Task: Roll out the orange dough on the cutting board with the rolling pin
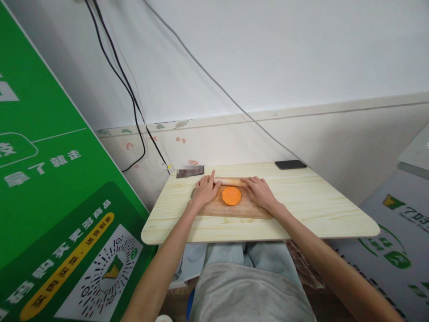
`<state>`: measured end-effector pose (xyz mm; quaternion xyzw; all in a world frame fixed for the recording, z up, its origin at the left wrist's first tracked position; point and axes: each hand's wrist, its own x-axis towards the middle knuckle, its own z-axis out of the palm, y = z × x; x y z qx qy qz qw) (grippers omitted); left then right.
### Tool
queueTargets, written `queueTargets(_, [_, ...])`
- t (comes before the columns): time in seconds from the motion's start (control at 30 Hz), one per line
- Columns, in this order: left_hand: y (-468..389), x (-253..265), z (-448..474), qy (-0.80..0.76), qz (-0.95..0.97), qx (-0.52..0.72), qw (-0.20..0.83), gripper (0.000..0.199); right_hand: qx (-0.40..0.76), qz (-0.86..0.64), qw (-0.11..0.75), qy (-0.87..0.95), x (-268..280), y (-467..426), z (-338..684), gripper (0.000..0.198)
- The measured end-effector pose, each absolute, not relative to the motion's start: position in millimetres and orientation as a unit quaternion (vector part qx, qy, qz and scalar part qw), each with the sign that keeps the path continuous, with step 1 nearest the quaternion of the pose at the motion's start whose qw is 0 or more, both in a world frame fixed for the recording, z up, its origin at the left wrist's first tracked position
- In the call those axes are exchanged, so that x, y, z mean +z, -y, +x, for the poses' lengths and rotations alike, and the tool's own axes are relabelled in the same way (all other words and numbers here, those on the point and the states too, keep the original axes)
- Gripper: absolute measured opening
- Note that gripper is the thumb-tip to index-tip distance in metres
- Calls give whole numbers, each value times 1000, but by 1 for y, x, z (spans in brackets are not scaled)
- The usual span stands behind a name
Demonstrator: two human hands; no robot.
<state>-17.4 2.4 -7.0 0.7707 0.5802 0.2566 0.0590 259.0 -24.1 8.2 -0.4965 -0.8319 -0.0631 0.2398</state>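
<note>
Grey shirt (pixel 251 293) before brown wooden board (pixel 241 212), flat wavy-edged orange disc (pixel 231 196) atop it, left hand (pixel 204 191), right hand (pixel 259 192) gripping pale wooden rolling pin (pixel 231 182)

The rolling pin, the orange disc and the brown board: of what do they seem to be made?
Rolling pin: probably wood, with a smooth-looking finish; its pale tan colour suggests this.
Orange disc: perhaps dough or modelling clay, matte, with an uneven edge; unclear which.
Brown board: likely wood, fairly dull, by its warm, uneven brown tone.
</note>
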Motion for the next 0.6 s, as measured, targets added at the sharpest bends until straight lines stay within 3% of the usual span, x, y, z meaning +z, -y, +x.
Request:
queueTargets(0.2, [10, -10, -18, -598, 754, 268, 40, 67, -67, -503, 274, 817, 9, 23, 266, 40])
queueTargets(0.4, [7, 3, -17, -579, 690, 434, 32, 57, -71, -437, 287, 850, 20, 39, 266, 40])
queueTargets(0.6, [4, 10, -3, -537, 791, 293, -1, 41, -53, -399, 252, 880, 25, 47, 260, 35])
